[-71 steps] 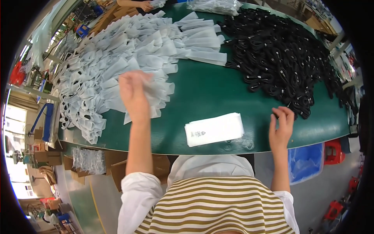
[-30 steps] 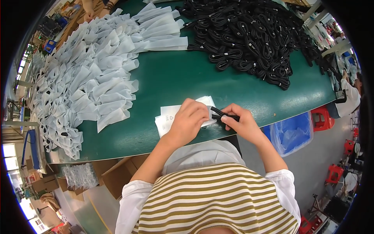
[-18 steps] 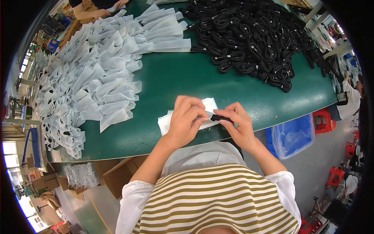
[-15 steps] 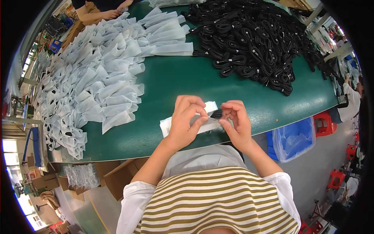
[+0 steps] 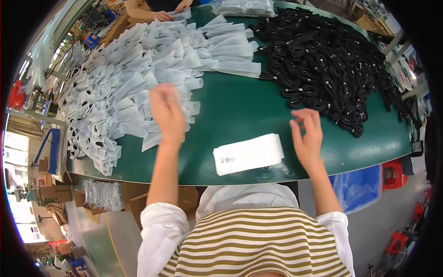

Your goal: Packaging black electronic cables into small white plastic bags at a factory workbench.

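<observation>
My left hand (image 5: 167, 113) is over the right edge of a wide heap of whitish translucent plastic sleeves (image 5: 124, 92). Motion smears its fingers, so I cannot make out whether anything is in them. Off to the right, my right hand (image 5: 308, 134) hovers above the table with thumb and fingers apart and nothing between them. It is nearest to a big pile of coiled black cables (image 5: 323, 69). Between my hands, close to the table's front edge, lies a flat stack of white plastic bags (image 5: 249, 154) with small dark print at its left end.
The green table (image 5: 221, 111) carries everything. At its far side, a clear-wrapped bundle (image 5: 243, 8) lies near another person's hands (image 5: 164, 15). Below the front edge are a lined blue bin (image 5: 357, 187), a red stool (image 5: 394, 173) and cardboard boxes (image 5: 184, 198).
Both hands have parted from above the white stack, where they were working together at a bag with something black. The left swung up and left to the heap; the right moved right. My view shifted slightly.
</observation>
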A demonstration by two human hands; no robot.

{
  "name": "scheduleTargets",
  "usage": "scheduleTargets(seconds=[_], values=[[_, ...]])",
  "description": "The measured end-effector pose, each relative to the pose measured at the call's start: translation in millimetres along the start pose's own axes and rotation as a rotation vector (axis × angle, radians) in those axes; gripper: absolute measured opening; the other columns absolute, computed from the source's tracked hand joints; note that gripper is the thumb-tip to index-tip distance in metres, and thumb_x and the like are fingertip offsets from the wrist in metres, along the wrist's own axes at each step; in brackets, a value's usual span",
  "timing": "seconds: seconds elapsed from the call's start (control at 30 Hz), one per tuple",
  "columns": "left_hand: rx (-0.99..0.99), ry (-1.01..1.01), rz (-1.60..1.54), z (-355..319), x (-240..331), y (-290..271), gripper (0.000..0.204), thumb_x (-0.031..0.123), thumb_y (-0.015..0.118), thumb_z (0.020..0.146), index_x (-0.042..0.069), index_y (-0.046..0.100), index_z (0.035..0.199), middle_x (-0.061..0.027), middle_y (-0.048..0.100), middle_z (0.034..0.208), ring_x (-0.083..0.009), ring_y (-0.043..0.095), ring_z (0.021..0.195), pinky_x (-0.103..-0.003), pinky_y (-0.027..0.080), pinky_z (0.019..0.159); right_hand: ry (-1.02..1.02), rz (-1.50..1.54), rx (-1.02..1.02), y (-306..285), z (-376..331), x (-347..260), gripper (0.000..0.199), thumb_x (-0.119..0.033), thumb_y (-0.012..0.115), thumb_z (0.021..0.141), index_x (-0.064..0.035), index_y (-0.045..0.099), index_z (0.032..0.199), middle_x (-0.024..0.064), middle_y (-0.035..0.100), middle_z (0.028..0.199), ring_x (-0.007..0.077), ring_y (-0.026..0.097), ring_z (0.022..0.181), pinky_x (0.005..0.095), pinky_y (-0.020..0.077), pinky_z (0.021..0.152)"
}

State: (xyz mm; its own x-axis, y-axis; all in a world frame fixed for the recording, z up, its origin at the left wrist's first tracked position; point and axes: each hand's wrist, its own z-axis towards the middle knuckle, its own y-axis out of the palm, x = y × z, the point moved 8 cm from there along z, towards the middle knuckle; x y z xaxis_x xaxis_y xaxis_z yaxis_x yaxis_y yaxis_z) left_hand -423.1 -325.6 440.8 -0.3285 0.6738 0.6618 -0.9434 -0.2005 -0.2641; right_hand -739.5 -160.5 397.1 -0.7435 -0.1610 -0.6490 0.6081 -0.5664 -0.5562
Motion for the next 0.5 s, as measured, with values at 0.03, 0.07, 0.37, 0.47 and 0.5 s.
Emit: scheduleTargets(seconds=[0.03,0.07,0.37,0.47,0.5], values=[[0.016,0.131,0.213,9,-18,-12,0.008,0.009,0.051,0.102,0.001,0.049,0.103,-0.0117,0.057,0.103,-0.0206,0.060,0.082,-0.031,0.048,0.081,0.000,-0.007,0.002,-4,7,11,0.031,0.004,0.063,0.085,-0.0022,0.061,0.115,0.0108,0.057,0.113,0.0218,0.060,0.089,0.0307,0.0498,0.076],[0.015,0.132,0.204,17,-33,-23,0.008,0.009,0.051,0.102,0.001,0.049,0.103,-0.0117,0.057,0.103,-0.0206,0.060,0.082,-0.031,0.048,0.081,-0.088,-0.226,0.083,-11,17,16,0.032,0.003,0.065,0.084,-0.0025,0.062,0.115,0.0110,0.057,0.114,0.0245,0.059,0.093,0.0332,0.0497,0.078],[-0.438,0.005,0.140,-46,40,67,0.018,0.004,0.067,0.084,0.002,0.064,0.101,-0.0173,0.062,0.103,-0.0360,0.059,0.099,-0.043,0.048,0.088,-0.100,-0.686,-0.211,3,34,68,0.037,0.000,0.069,0.079,-0.0033,0.061,0.115,0.0127,0.057,0.117,0.0316,0.056,0.107,0.0414,0.0485,0.088],[-0.647,0.096,-0.075,-109,94,113,0.019,0.006,0.074,0.080,0.003,0.064,0.097,-0.0134,0.061,0.096,-0.0301,0.060,0.088,-0.036,0.050,0.076,-0.100,-0.566,-0.221,1,31,69,0.036,0.000,0.069,0.080,-0.0034,0.061,0.115,0.0133,0.057,0.119,0.0320,0.056,0.108,0.0413,0.0487,0.088],[-0.646,0.087,-0.079,-120,102,124,0.019,0.006,0.074,0.080,0.003,0.064,0.097,-0.0134,0.061,0.096,-0.0301,0.060,0.088,-0.036,0.050,0.076,-0.102,-0.505,-0.216,0,31,69,0.035,0.000,0.069,0.081,-0.0035,0.061,0.115,0.0135,0.057,0.120,0.0322,0.056,0.108,0.0412,0.0488,0.089]])
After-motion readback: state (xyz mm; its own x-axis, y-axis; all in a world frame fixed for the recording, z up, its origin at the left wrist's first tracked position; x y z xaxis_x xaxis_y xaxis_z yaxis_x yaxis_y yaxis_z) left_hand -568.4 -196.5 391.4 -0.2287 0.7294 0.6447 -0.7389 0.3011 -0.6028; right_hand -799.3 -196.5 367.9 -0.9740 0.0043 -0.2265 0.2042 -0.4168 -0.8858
